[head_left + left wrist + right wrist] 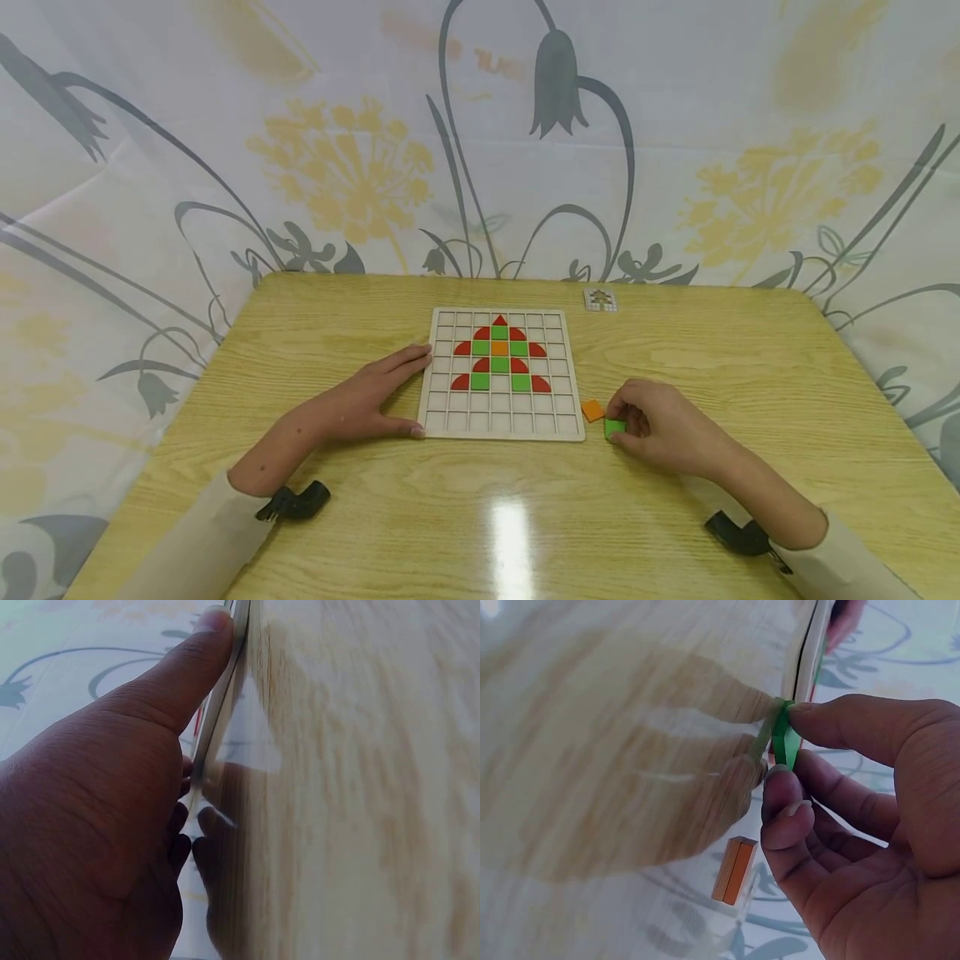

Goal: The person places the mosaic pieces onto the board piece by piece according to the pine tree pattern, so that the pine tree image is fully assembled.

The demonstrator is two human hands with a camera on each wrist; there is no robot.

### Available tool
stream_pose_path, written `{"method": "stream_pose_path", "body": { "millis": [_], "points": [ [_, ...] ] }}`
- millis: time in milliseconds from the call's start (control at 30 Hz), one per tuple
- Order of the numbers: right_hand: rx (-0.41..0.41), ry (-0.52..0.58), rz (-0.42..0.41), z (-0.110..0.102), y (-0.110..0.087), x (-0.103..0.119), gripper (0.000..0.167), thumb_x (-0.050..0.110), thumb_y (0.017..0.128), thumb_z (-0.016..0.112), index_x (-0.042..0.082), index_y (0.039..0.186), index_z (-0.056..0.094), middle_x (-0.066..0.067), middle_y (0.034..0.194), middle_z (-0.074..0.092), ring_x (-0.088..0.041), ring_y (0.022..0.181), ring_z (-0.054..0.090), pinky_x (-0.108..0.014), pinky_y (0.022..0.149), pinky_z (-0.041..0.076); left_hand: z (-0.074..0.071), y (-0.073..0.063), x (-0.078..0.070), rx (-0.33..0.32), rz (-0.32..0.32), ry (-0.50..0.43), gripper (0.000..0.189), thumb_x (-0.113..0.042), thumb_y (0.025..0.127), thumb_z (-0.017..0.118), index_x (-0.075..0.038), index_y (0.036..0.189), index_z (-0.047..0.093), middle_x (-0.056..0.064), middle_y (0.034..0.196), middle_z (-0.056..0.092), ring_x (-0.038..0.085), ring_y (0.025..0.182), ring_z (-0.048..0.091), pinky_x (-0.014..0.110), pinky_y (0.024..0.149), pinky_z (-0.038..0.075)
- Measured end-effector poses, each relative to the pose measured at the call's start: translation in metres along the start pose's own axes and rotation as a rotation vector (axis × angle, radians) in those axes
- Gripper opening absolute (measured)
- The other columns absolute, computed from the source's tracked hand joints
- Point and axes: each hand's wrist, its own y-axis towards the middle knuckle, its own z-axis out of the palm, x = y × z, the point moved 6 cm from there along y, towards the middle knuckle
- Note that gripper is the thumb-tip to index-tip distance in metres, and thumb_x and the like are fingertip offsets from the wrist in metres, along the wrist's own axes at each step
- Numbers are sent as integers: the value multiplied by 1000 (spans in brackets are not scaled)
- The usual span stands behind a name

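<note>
A white gridded board [457, 417] lies on the table. Red, green and orange tiles on it form a tree-like shape topped by a red triangle [500, 320]. My left hand [360, 404] rests along the board's left side, fingers extended, with the thumb [172, 682] touching near the front corner. To the right of the board, my right hand [660, 421] pinches a green square tile [784, 739] between thumb and fingertips, low over the table. Beside those fingers, near the board's right edge, is an orange square tile [592, 410].
A small card [601, 300] with a printed tree pattern on a grid lies behind the board to the right. The wooden table [360, 525] reaches back to a flower-patterned curtain [480, 183]. Black wrist mounts [296, 502] sit on both sleeves.
</note>
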Motion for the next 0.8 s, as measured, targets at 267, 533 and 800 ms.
{"method": "stream_pose_path", "body": {
  "millis": [267,533,800],
  "points": [
    [-32,-49,-10,0,7,0,22,10,87,87,13,102,72,8,92,64,-4,75,55,-26,65,50,1,0,1,2,-2,1,108,-59,91,80,-13,171,23,2,178,14,29,163,19,54,126,30],
    [-11,-102,11,6,22,3,21,9,87,86,12,105,75,6,94,64,-8,79,55,-27,70,50,1,0,1,-2,-3,-1,108,-61,91,78,-13,171,23,2,178,15,30,162,20,56,125,31],
    [38,-104,16,8,27,3,17,11,90,86,13,100,73,5,94,61,-8,79,53,-28,71,49,1,0,1,2,-3,0,109,-59,90,80,-13,171,23,2,178,15,29,163,19,55,126,30]
  ]
}}
